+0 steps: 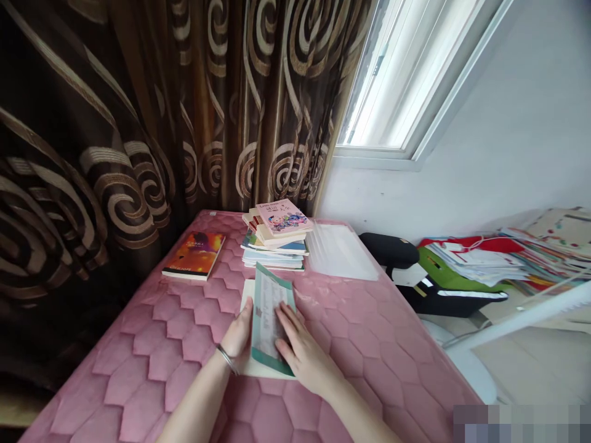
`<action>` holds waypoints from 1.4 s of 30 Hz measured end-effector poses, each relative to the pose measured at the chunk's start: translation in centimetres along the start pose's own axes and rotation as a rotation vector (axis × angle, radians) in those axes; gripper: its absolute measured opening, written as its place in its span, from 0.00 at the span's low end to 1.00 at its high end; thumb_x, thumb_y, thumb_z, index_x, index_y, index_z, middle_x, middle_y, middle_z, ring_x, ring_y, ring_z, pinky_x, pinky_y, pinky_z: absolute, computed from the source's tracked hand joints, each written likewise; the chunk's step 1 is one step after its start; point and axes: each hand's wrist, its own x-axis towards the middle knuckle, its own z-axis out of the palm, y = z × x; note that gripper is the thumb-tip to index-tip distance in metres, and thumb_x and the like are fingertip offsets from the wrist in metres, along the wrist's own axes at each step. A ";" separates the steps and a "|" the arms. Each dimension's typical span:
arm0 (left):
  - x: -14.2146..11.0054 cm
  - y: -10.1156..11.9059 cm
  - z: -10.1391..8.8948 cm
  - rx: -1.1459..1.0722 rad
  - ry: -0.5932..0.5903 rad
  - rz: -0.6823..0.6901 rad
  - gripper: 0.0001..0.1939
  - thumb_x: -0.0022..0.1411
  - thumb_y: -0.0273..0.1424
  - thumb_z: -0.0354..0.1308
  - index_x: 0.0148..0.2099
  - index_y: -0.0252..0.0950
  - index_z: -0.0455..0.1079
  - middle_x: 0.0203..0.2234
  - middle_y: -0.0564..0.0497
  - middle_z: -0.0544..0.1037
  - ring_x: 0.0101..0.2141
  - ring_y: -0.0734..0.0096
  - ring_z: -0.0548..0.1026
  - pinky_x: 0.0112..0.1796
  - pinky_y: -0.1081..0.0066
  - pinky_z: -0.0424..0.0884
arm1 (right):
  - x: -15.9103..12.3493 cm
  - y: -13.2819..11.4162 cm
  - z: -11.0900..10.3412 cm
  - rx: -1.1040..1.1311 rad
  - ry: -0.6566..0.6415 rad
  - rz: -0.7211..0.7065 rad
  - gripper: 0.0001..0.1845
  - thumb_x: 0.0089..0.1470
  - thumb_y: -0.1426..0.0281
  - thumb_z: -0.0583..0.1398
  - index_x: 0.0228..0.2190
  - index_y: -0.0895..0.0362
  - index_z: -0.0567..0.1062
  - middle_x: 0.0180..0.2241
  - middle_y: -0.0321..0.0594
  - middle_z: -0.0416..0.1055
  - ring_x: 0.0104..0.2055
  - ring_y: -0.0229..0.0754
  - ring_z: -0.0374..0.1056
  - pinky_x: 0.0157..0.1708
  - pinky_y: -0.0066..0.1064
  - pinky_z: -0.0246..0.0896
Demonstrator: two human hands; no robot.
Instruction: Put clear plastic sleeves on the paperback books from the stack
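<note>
A book with a green-edged cover [265,320] lies in front of me on the pink quilted cover. Its cover is partly lifted and tilted, and pale pages show at the left and below. At the left edge, my left hand [237,332] grips the book with the thumb on the page side; its other fingers are mostly hidden. My right hand [300,351] rests on the green cover, fingers stretched out and thumb apart. Just beyond stands a stack of books [276,255], topped by a pink illustrated book [284,217].
An orange book [194,255] lies to the left on the quilted surface [184,320]. A translucent white sheet [339,252] is right of the stack. Brown patterned curtains [221,123] hang behind. Right of the edge are a black armrest [388,249] and piled papers [480,264].
</note>
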 end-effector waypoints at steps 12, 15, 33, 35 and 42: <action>0.4 0.5 -1.7 0.039 0.003 0.032 0.20 0.45 0.41 0.66 0.37 0.34 0.68 0.35 0.45 0.80 0.38 0.57 0.78 0.40 0.60 0.73 | -0.2 0.5 0.1 -0.164 -0.130 -0.006 0.33 0.63 0.58 0.44 0.64 0.53 0.39 0.67 0.38 0.31 0.68 0.45 0.26 0.65 0.48 0.33; 1.1 0.1 -2.6 0.233 0.116 0.068 0.20 0.44 0.38 0.67 0.34 0.35 0.64 0.30 0.47 0.79 0.32 0.60 0.78 0.34 0.65 0.73 | -0.2 0.9 0.3 -0.202 -0.120 0.009 0.34 0.62 0.55 0.44 0.64 0.56 0.41 0.67 0.40 0.31 0.68 0.47 0.27 0.65 0.48 0.34; 1.2 1.7 -4.4 1.199 0.369 -0.037 0.10 0.56 0.28 0.58 0.42 0.31 0.72 0.36 0.44 0.80 0.38 0.67 0.77 0.36 0.74 0.67 | -0.5 0.9 0.8 -0.440 0.046 0.126 0.30 0.60 0.52 0.46 0.60 0.50 0.57 0.65 0.42 0.47 0.59 0.54 0.54 0.55 0.51 0.52; 1.2 1.7 -4.5 1.192 0.365 -0.051 0.13 0.56 0.28 0.59 0.44 0.29 0.71 0.37 0.43 0.80 0.39 0.66 0.77 0.37 0.74 0.67 | -0.4 0.7 0.8 -0.468 0.129 0.108 0.26 0.60 0.56 0.49 0.57 0.49 0.62 0.61 0.43 0.55 0.53 0.53 0.60 0.52 0.50 0.56; 1.5 1.4 -4.9 1.121 0.290 -0.082 0.13 0.55 0.29 0.58 0.42 0.26 0.71 0.37 0.41 0.79 0.38 0.64 0.76 0.37 0.72 0.67 | 0.3 1.2 1.0 -0.409 0.302 0.072 0.19 0.60 0.64 0.51 0.49 0.57 0.69 0.46 0.48 0.66 0.48 0.47 0.64 0.47 0.38 0.64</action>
